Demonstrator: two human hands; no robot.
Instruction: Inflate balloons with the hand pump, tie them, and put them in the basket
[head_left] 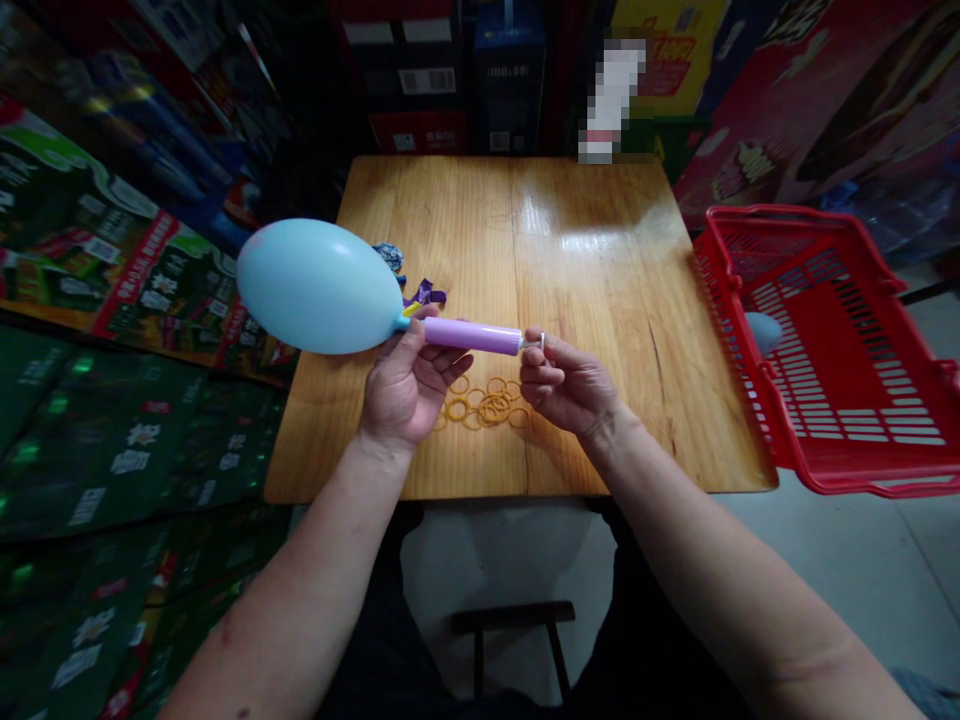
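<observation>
"Which way is the balloon (319, 287) being pointed?"

"Left and a bit up, over the table (600, 230), with the pump (472, 335) being held in line with it."

"And the hands?"

"They are being kept apart. The pump is being gripped by the left hand (409, 385), and its metal end is being pinched by the right hand (570, 385)."

"What else?"

"Rubber bands (487, 408) are being seen below. A blue balloon (763, 332) is being partly hidden by the red basket (847, 400)."

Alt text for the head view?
Left hand holds a lilac hand pump with a light blue balloon on its nozzle; right hand pinches the pump's metal handle. Rubber bands lie on the wooden table, a red plastic basket beside it.
</observation>
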